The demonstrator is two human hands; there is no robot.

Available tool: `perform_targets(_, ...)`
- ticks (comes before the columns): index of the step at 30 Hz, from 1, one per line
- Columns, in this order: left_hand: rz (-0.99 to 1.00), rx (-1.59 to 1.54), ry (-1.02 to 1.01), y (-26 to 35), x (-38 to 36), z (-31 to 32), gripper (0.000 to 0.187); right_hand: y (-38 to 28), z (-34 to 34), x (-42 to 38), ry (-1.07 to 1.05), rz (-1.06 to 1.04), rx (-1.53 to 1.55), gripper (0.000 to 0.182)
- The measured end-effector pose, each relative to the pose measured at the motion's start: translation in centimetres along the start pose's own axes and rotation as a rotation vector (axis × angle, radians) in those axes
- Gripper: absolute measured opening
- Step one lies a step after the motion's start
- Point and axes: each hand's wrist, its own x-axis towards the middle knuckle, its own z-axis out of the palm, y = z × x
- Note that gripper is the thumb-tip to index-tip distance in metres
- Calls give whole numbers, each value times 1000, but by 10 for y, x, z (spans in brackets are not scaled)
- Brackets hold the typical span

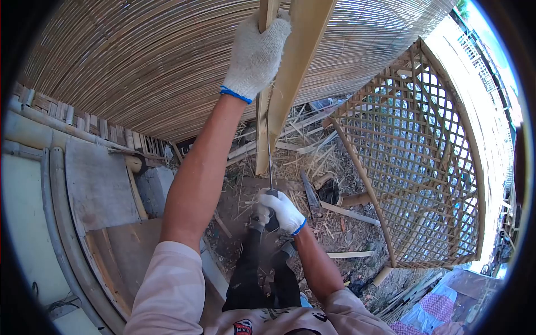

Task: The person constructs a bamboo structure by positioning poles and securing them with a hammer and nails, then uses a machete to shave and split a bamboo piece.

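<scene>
My left hand (257, 53), in a white knit glove with a blue cuff, is raised at the top centre, its fingers wrapped round a narrow bamboo strip (268, 15). Beside it, a wide bamboo piece (296, 61) slants down from the top edge. Lower down, my right hand (282, 211), also gloved, is closed round the dark handle of a long thin blade (269, 151). The blade points upward, and its upper part lies at the split between the bamboo pieces.
A bamboo lattice panel (413, 162) leans at the right. A slatted bamboo screen (139, 67) spans the top. Shavings, offcuts and a saw-like flat tool (310, 192) lie on the ground. Boards (100, 184) stand at the left, and patterned cloth (435, 307) is at the lower right.
</scene>
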Motion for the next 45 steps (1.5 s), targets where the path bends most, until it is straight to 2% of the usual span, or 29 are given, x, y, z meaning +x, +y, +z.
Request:
perform_targets(2, 83, 70, 48, -11, 3, 4, 22, 2, 9, 4, 198, -53, -238, 16)
perform_targets(3, 89, 1, 76, -8, 2, 12, 20, 5, 1, 8, 257, -55, -335, 18)
perform_targets(6, 63, 65, -24, -11, 10, 17, 19, -9, -31, 6, 414, -123, -707, 26)
perform_targets(8, 22, 94, 9, -1, 7, 35, 16, -13, -52, 2, 523, -179, -922, 31)
perform_targets(14, 20, 155, 61, 15, 1, 58, 19, -25, -77, 3, 681, -284, -1214, 38)
perform_targets(16, 22, 172, 79, 18, -3, 58, 18, -28, -75, -2, 684, -330, -1174, 39)
perform_targets(18, 30, 188, 96, 12, -3, 56, 19, -30, -81, -1, 675, -402, -1266, 39)
perform_targets(19, 75, 242, 128, 8, -1, 55, 19, -33, -82, -3, 670, -318, -1209, 39)
perform_targets(21, 167, 348, 200, 1, 3, 54, 20, -43, -84, -4, 692, -307, -1304, 39)
perform_targets(23, 177, 421, 286, 7, -2, 52, 20, -58, -79, -9, 681, -269, -1388, 40)
perform_targets(24, 186, 458, 328, 13, -4, 51, 20, -66, -81, -11, 646, -336, -1420, 41)
perform_targets(26, 91, 413, 343, 23, -11, 46, 20, -83, -81, -13, 602, -197, -1416, 40)
perform_targets(29, -8, 400, 364, 38, -18, 43, 20, -95, -91, -5, 649, -282, -1707, 36)
perform_targets(30, -19, 397, 385, 44, -14, 43, 20, -126, -75, -15, 788, -161, -1965, 31)
perform_targets(31, 49, 454, 340, 33, -16, 42, 21, -167, -80, -24, 743, -200, -2115, 27)
perform_targets(32, 128, 499, 317, 18, -9, 43, 23, -212, -60, -32, 762, -117, -2327, 27)
perform_targets(33, 204, 493, 291, 11, -1, 61, 24, -225, -40, -45, 698, -147, -2414, 29)
perform_targets(34, 160, 403, 223, 17, 2, 76, 25, -245, -21, -57, 651, -152, -2522, 31)
perform_targets(36, 54, 296, 97, 18, -5, 55, 27, -230, -4, -70, 662, 37, -2424, 35)
perform_targets(37, 87, 322, 62, 9, 0, 47, 27, -216, -4, -75, 654, 25, -2338, 36)
perform_targets(40, 1, 179, -95, 27, -14, 21, 35, -151, -34, -71, 656, -56, -2098, 39)
perform_targets(43, -53, 207, -181, 35, -28, 3, 33, -98, -49, -57, 669, -86, -1884, 38)
perform_targets(45, 49, 132, -238, 29, -35, -2, 40, -78, -54, -57, 675, -117, -1819, 37)
